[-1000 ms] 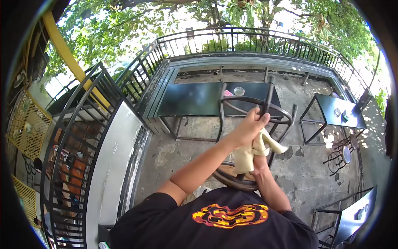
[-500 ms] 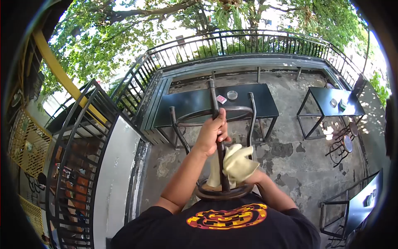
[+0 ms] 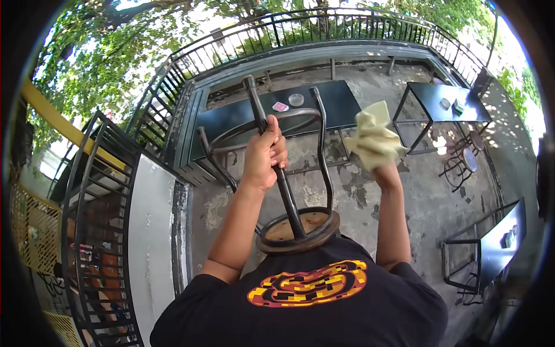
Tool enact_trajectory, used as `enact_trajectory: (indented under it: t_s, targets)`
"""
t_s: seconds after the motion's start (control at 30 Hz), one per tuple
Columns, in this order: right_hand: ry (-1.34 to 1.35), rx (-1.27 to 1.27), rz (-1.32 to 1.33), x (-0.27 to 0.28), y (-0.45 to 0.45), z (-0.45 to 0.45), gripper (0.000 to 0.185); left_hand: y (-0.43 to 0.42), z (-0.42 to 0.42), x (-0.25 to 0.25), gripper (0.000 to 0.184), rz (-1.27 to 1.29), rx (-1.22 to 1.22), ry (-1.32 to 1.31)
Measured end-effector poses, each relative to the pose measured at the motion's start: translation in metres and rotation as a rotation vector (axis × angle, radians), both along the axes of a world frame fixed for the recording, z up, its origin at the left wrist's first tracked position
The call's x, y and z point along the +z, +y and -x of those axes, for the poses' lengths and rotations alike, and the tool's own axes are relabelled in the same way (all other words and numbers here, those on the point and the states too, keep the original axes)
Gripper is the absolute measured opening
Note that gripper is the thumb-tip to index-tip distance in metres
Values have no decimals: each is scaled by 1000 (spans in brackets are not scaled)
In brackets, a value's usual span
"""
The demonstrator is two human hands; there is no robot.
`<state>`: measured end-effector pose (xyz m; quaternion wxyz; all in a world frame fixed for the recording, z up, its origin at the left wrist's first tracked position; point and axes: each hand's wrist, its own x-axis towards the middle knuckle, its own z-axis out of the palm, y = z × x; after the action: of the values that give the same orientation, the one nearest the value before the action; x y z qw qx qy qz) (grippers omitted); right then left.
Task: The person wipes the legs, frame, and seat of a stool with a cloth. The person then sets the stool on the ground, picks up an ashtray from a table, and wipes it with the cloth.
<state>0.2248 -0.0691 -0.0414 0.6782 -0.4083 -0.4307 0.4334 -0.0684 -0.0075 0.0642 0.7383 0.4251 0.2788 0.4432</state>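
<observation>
At near middle | left hand [image 3: 266,153] closed around leg [image 3: 289,199] of upturned stool [image 3: 280,231] | at right, right hand [image 3: 385,172] seemingly grips cloth [image 3: 374,139], fingers hidden | work looks under way, remaining part unclear

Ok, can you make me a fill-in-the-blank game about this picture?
1. The left hand grips the stool by one ____.
2. The right hand holds a pale, crumpled ____.
3. The stool is being held upside ____.
4. The person's shirt is ____ with a bright print on it.

Missing words: leg, cloth, down, black.
</observation>
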Motion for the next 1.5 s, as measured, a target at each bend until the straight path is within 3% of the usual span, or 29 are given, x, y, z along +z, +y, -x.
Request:
enact_trajectory:
  t_s: [0.1,0.23,0.33,0.37,0.4,0.43,0.57,0.6,0.7,0.77,0.83,0.87,0.97,1.33,1.43,1.5]
  targets:
    - [-99,60,208,-13,50,18,27,-7,-13,5,49,5,-60,7]
    - [-534,7,-168,-58,74,66,23,-11,-18,5,48,-15,-45,13]
    - [-660,237,-181,-51,35,77,32,-5,0,-6,48,32,29,2]
    - [-833,197,-238,-42,9,86,40,-3,8,-9,48,48,61,-4]
    - [-1028,243,-156,-80,-3,86,50,0,16,-12,48,76,102,-23]
    - [-1051,293,-97,-62,-29,94,59,1,22,-14,49,108,137,-12]
    - [-1069,586,105,-54,-62,73,63,7,36,-22,50,128,173,-9]
    - [-942,665,203,-50,-51,64,61,8,37,-23,50,134,182,-11]
    - [-748,449,297,-25,-28,50,55,3,31,-13,50,115,175,-38]
    - [-332,248,354,-22,-1,58,53,2,25,-10,50,95,109,-63]
    - [-45,235,351,-17,18,70,52,-1,16,-10,50,90,55,-65]
    - [-164,249,404,-9,18,76,55,-1,11,-10,50,89,39,-60]
    - [-259,171,227,-82,27,88,65,-1,4,-8,50,85,24,-38]
    - [-524,736,381,-100,-37,-1,50,9,22,-19,51,120,54,-80]
    - [-824,325,440,-72,-19,-3,46,10,18,-15,51,102,35,-87]
    - [-359,35,510,-76,6,1,48,8,12,-11,51,83,18,-67]
